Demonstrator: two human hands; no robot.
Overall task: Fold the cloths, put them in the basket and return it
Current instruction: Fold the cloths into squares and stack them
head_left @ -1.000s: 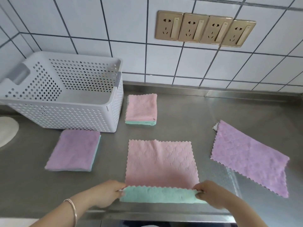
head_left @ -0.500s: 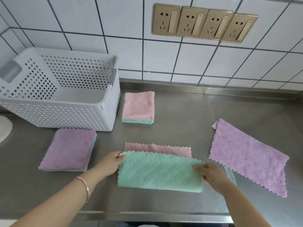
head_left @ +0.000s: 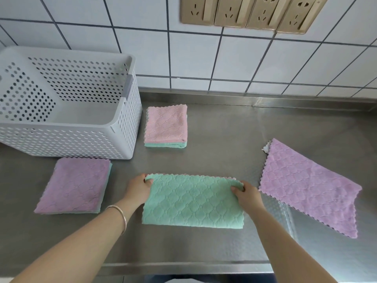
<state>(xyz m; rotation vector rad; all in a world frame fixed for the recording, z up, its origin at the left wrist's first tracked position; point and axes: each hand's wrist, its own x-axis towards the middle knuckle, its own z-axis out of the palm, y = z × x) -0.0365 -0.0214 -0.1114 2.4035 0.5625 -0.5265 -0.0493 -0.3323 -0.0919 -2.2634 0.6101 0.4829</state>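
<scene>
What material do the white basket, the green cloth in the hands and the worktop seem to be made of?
White basket: likely moulded plastic, matt, judging by its even rows of punched holes and rounded rim.
Green cloth: probably microfibre, a soft fuzzy pile with a quilted diamond pattern and zigzag-cut edges.
Worktop: apparently stainless steel, brushed grey with dull reflections.

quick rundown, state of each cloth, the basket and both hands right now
green cloth: folded in half, flat
left hand: grips its far left corner
right hand: grips its far right corner
pink cloth: folded
left purple cloth: folded
right purple cloth: unfolded
basket: upright, no cloths inside
</scene>
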